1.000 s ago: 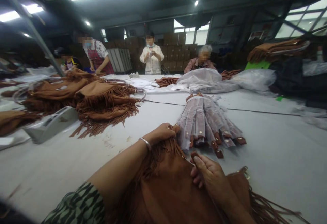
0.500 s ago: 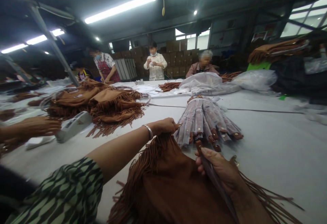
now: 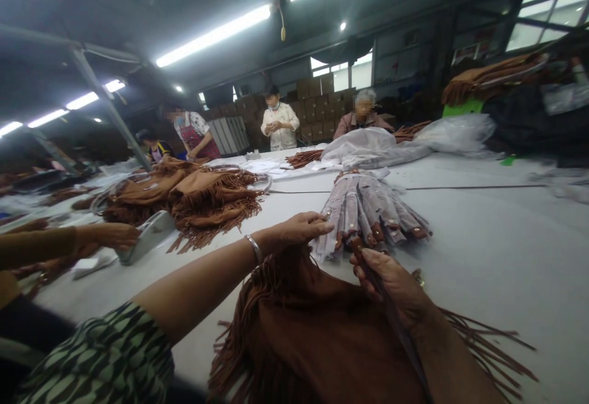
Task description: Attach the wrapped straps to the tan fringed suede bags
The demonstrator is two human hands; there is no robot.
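Nearest the camera, a brown suede fringed bag (image 3: 317,342) lies on the pale grey worktable (image 3: 497,269); the right hand (image 3: 396,287) is closed on a plastic-sleeved brown strap (image 3: 368,266) over the bag, while the left hand (image 3: 299,230), fingers curled, pinches a small gold-coloured fitting at the bag's top edge, so the strap appears not yet attached. Just beyond, a fan of plastic-wrapped brown straps (image 3: 368,207) remains unused. Farther left, a co-worker's hand (image 3: 108,235) touches a grey tape dispenser (image 3: 147,241) beside a heap of brown fringed bags (image 3: 188,192).
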